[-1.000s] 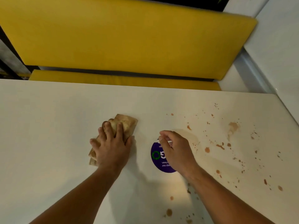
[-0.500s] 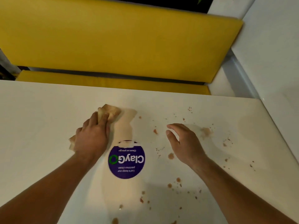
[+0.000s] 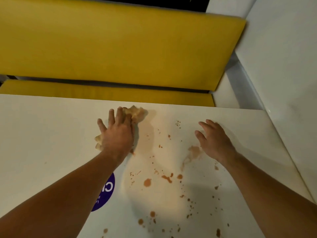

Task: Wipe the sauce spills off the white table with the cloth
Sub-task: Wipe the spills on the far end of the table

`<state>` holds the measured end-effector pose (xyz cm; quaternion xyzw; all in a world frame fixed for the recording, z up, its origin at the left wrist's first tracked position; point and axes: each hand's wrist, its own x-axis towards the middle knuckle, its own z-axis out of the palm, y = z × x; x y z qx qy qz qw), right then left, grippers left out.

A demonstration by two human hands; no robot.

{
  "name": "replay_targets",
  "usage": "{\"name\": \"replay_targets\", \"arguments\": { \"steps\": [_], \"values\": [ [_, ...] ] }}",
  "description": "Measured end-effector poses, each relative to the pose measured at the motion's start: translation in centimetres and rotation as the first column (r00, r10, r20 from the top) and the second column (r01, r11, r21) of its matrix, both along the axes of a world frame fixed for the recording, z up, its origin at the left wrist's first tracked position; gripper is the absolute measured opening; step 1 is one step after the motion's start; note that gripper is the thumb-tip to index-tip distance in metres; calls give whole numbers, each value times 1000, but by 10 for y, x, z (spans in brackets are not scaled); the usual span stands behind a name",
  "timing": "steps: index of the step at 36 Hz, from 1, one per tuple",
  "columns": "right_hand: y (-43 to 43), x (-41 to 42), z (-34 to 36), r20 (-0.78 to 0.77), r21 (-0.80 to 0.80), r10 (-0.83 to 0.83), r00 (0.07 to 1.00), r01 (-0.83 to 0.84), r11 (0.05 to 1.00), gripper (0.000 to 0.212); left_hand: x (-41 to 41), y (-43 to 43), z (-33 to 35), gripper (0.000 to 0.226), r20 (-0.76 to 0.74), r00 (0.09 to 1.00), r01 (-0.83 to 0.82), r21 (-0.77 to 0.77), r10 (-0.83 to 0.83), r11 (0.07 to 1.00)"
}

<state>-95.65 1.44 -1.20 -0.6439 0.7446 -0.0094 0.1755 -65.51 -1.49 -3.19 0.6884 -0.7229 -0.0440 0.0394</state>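
My left hand (image 3: 118, 133) presses flat on a crumpled, sauce-stained beige cloth (image 3: 137, 113) near the far edge of the white table (image 3: 42, 134). Parts of the cloth stick out past my fingertips and beside my wrist. Brown sauce spills (image 3: 166, 177) dot the table between my arms and toward the near edge, with a smeared patch (image 3: 193, 150) just left of my right hand (image 3: 214, 140). That hand rests on the table with fingers spread, holding nothing.
A round purple sticker (image 3: 106, 194) on the table is partly hidden under my left forearm. A yellow bench seat (image 3: 103, 95) and yellow backrest (image 3: 111, 42) stand behind the table. A white wall ledge (image 3: 283, 83) runs along the right side.
My left hand has pushed the cloth away from me toward the far edge, leaving a faint wet streak. My right hand opened and moved right. The view shifted, so the sticker sits lower.
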Motion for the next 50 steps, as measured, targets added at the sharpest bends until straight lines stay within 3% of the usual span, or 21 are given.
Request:
{"name": "replay_targets", "arguments": {
  "steps": [4, 12, 17, 21, 25, 28, 33, 37, 41, 47, 50],
  "values": [
    [-14, -5, -6, -1, 27, -16, 1000, 16, 1000, 56, -10, -1, -6, 45, -186, 976, -113, 18, 114, 993],
    [-29, -19, -15, -19, 4, -23, 1000, 23, 1000, 56, -34, -14, -15, 47, -256, 872, -395, 136, 417, 909],
    [-31, -30, -21, 62, -39, -86, 994, 88, 995, 54, -68, -33, -9, 47, -281, 796, -487, 229, 537, 843],
    [-31, -35, -23, 115, -75, -112, 987, 121, 990, 51, -114, -46, -12, 44, -248, 891, -327, 228, 380, 917],
    [-26, -43, -23, 133, -70, -119, 984, 129, 989, 49, -166, -38, -12, 42, -181, 981, 106, 175, -74, 979],
    [-19, -47, -24, 125, -41, -110, 986, 116, 992, 49, -159, -35, -11, 42, -132, 911, 407, 142, -390, 902],
    [-16, -38, -25, 20, 23, -55, 998, 55, 998, 51, -119, -35, -10, 46, -50, 788, 613, 146, -613, 776],
    [-18, -21, -22, -25, 58, -31, 999, 32, 998, 52, -94, -34, -7, 45, 18, 767, 631, 166, -642, 758],
    [-19, -15, -21, -55, 82, -35, 998, 39, 996, 52, -59, -33, 0, 44, 37, 812, 570, 165, -582, 805],
    [-21, -6, -18, -73, 108, -60, 996, 68, 992, 52, 30, -23, 8, 54, -21, 959, 284, 138, -284, 949],
    [-21, -2, -16, -80, 93, -68, 994, 76, 993, 52, 56, -13, 7, 43, -30, 991, 131, 131, -128, 983]
  ]
}}
